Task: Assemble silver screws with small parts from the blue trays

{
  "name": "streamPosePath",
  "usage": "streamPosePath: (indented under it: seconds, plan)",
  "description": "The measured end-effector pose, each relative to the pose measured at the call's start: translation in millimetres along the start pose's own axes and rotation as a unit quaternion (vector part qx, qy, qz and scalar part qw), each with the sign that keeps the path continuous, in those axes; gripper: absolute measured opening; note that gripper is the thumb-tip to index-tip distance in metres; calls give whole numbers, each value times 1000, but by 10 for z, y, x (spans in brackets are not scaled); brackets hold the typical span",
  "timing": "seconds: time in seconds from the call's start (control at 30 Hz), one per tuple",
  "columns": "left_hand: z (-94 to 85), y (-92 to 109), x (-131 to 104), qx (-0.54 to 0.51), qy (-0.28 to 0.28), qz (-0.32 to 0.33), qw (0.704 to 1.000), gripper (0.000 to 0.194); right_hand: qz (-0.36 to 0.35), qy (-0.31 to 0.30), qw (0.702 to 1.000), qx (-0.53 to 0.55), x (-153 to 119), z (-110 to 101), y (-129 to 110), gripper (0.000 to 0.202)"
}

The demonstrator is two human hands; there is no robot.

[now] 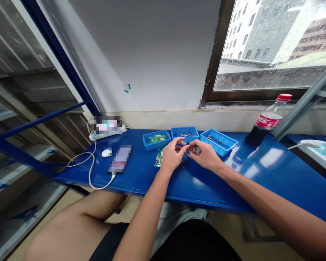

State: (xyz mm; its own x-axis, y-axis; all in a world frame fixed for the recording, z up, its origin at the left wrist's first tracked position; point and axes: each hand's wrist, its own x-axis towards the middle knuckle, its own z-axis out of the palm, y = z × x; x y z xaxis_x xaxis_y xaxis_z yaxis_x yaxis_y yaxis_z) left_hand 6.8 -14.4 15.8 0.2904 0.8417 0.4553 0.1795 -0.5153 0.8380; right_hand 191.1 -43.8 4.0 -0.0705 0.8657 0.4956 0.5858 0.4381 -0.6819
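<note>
My left hand [172, 153] and my right hand [203, 154] meet fingertip to fingertip just above the blue table [141, 174]. Both are closed in a pinch, around something small that I cannot make out. Small metal parts [182, 164] lie on the table beneath them, partly hidden by the fingers. A shiny packet with green on it [159, 158] lies beside my left hand. Behind the hands stand a blue bin [152, 146] with green packets, a second blue bin [175, 132] with thin metal pieces, and a third blue bin [229, 145] with small metal fittings.
A cola bottle [266, 121] with a red cap stands at the right by a grey metal post [301, 101]. On the left lie a blurred phone [121, 159] on a white cable [90, 174], a white case [106, 153] and a power strip [119, 132]. The wall [152, 72] rises behind the table.
</note>
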Motion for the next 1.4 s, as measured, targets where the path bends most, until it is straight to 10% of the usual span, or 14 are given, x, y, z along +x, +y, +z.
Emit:
streamPosePath:
  seconds: [0.17, 0.5, 0.77, 1.0, 1.4]
  plan:
    - [0, 51, -14, 13, 15, 0, 1000, 35, -3, -15, 999, 32, 2, 4, -45, 35]
    - [-22, 30, -64, 88, -86, -18, 992, 39, 25, 20, 999, 11, -5, -35, -69, 11]
    - [-7, -8, -31, 60, -51, 5, 997, 30, -15, 13, 1000, 5, -6, -20, -14, 20]
    - [-35, 11, -29, 62, -16, -10, 998, 72, 3, 19, 999, 30, -6, -33, -128, 17]
    - [-27, -51, -32, 94, -47, 29, 994, 55, 13, 20, 999, 24, 5, -68, -104, 18]
